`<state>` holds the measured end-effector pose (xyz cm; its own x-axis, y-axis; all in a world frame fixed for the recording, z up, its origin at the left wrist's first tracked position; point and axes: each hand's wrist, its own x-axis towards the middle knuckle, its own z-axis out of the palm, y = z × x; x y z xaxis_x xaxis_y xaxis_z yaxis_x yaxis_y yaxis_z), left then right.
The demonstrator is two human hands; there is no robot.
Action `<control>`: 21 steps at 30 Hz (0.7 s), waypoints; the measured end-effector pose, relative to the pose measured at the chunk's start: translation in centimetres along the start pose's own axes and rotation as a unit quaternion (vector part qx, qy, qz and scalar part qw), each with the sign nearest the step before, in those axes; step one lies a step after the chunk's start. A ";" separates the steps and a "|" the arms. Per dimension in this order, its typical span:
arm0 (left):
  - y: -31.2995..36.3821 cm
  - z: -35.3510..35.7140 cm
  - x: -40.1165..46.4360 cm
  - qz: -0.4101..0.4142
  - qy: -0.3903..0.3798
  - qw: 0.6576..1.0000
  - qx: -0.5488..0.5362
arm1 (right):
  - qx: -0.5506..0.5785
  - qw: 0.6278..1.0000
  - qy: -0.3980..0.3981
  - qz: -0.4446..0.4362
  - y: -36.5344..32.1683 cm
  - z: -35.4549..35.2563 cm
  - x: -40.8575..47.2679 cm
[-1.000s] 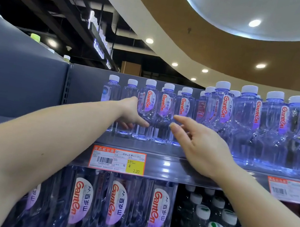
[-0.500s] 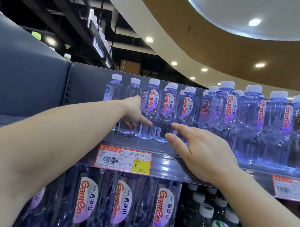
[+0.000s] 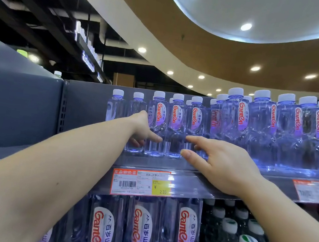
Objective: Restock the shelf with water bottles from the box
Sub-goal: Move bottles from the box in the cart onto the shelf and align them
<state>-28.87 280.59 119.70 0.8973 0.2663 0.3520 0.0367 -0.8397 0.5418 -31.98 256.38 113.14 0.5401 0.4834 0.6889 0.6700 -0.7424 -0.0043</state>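
A grey shelf (image 3: 144, 161) in a shop aisle, its left end bare where the back panel (image 3: 86, 105) shows. My left hand (image 3: 142, 130) reaches in at the head of the row, fingers curled round the lower body of a bottle (image 3: 136, 121) near the left end, thumb stretched right across the next one. To my eye that is a grip, though the fingers on the far side show only through the plastic. Water bottles (image 3: 176, 123) with white caps stand upright in a tight block just right of it, red-lettered labels mostly facing out. My right hand (image 3: 224, 167) comes in lower, fingers straight and relaxed, the fingertips (image 3: 190, 139) at the base of the front bottles, holding nothing. Whether they press the plastic or sit just short of it I cannot tell. Further right the bigger bottles (image 3: 261, 125) fill the same shelf to the frame's edge. A price tag (image 3: 141, 183) sits on the rail below, with tall bottles (image 3: 141, 230) on the tier under it. The box is out of view.

The step in hand looks like squaring up newly placed stock: steadying the end bottle while nudging the block into line. Next calls for closing the gap toward the bare left end without tipping the light, top-heavy bottles, then going back to the box for more.
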 end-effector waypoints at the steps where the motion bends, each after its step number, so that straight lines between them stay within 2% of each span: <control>1: -0.1 0.0 0.2 0.000 -0.004 1.000 -0.002 | 0.005 1.000 0.000 0.004 0.0 0.0 0.0; 10: 0.9 -0.6 -1.8 -0.018 -0.009 0.999 -0.027 | 0.024 0.999 -0.021 0.017 -0.1 -0.5 0.0; 16: 3.9 -0.9 -8.1 0.009 0.081 0.997 0.003 | 0.076 0.997 0.020 -0.007 0.2 -3.5 -2.7; 21: 10.9 2.7 -16.3 0.055 0.127 0.990 0.014 | 0.065 0.998 0.002 0.000 4.3 -8.1 -9.0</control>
<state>-41.87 265.83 117.81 0.7577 0.2805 0.5892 -0.0396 -0.8815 0.4705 -38.06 245.05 112.81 0.5376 0.4818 0.6920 0.7311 -0.6752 -0.0980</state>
